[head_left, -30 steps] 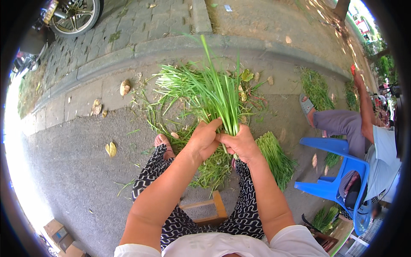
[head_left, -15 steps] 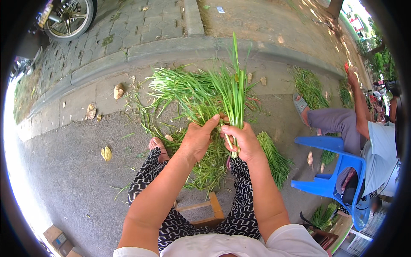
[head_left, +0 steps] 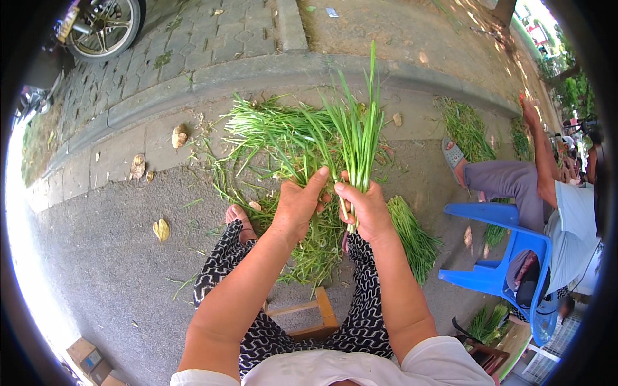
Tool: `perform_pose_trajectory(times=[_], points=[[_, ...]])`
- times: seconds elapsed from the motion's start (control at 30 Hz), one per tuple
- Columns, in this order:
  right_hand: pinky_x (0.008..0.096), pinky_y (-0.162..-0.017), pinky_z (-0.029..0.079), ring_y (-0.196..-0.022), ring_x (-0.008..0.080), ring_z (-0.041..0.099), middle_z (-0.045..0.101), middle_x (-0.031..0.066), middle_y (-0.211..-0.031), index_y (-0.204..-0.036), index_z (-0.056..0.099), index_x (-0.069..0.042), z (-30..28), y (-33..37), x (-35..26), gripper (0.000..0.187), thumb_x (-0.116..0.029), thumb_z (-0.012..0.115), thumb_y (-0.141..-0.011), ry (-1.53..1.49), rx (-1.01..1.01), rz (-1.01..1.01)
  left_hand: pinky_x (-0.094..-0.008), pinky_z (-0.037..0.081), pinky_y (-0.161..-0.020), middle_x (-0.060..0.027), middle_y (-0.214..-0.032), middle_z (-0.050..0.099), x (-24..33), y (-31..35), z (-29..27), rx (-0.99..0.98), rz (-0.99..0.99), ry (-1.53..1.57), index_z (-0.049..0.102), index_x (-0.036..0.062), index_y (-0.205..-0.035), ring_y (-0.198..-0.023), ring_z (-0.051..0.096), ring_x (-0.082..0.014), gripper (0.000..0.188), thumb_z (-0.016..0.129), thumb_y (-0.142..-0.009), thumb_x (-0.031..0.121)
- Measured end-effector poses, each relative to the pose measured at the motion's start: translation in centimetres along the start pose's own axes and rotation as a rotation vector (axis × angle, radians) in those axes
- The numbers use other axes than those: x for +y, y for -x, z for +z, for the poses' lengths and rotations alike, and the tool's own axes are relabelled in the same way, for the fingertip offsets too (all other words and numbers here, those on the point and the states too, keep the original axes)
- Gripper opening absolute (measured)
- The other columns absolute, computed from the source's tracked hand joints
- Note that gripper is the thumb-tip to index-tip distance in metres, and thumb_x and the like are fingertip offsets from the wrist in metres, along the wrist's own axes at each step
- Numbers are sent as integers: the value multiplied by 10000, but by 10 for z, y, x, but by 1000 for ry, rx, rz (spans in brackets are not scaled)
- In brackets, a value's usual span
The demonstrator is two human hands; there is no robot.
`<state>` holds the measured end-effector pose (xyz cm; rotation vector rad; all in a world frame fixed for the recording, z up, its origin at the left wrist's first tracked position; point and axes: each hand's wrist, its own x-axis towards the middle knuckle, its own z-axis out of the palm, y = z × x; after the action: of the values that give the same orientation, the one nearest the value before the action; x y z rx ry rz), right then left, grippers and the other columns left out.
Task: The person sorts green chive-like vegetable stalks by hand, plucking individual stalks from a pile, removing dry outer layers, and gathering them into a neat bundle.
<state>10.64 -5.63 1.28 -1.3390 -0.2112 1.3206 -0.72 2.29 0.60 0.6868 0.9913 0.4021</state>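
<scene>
An upright bunch of garlic chives point(head_left: 360, 141) is gripped near its pale stem ends by my right hand point(head_left: 365, 209), the fingers wrapped round and the thumb pressed across. The long green leaves fan out above the fist. Just left of it, my left hand point(head_left: 297, 206) is closed with thumb and fingertips together; what they pinch, if anything, is too small to make out. Beyond both hands lies a loose heap of chives point(head_left: 277, 125) on the ground. Below and between my hands are scattered green trimmings point(head_left: 312, 257). A neater pile of chives point(head_left: 412, 238) rests beside my right leg.
A low wooden stool point(head_left: 326, 310) shows between my legs. To the right, a person point(head_left: 573, 212) sits by a blue plastic stool point(head_left: 502, 257), with more chives point(head_left: 467, 128) near their foot. A kerb point(head_left: 212, 80) runs across beyond the heap. Cardboard boxes point(head_left: 84, 354) stand at lower left.
The bunch in my right hand has tilted slightly rightward. My left hand has drawn a little away from it, leaving a small gap between the hands.
</scene>
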Motion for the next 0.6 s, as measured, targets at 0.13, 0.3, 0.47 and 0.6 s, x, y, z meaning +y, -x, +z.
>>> perform_pose_trajectory(times=[0.13, 0.3, 0.47, 0.6], points=[[200, -343, 318, -436, 53, 403, 460, -10, -599, -919, 515, -37, 2, -2, 0, 198, -136, 623, -786, 63, 23, -35, -224, 372, -470, -38, -651, 567, -5, -3, -3, -32, 69, -57, 595, 17, -791, -532, 485, -103, 219, 665, -794, 224], [252, -386, 379, -403, 45, 347, 381, -58, -492, -723, 557, -92, 1, -1, 0, 207, -254, 683, -699, 126, 108, 105, -208, 347, -446, -5, -665, 544, -11, -11, -3, 67, -49, -34, 580, 28, -793, -529, 464, -83, 209, 645, -808, 225], [195, -325, 309, -373, 43, 375, 429, -16, -507, -845, 516, -22, -5, -5, 3, 267, -239, 651, -767, -72, -214, 5, -193, 324, -415, 8, -624, 540, -13, -14, -7, 90, 28, -39, 594, 44, -790, -486, 450, -65, 145, 653, -793, 177], [187, -313, 266, -358, 41, 353, 423, -24, -506, -812, 516, -59, -13, -4, 3, 283, -298, 660, -768, -75, -228, 9, -193, 321, -417, 10, -633, 541, -10, -7, -1, 7, 105, -158, 575, 31, -809, -503, 453, -56, 141, 647, -793, 152]])
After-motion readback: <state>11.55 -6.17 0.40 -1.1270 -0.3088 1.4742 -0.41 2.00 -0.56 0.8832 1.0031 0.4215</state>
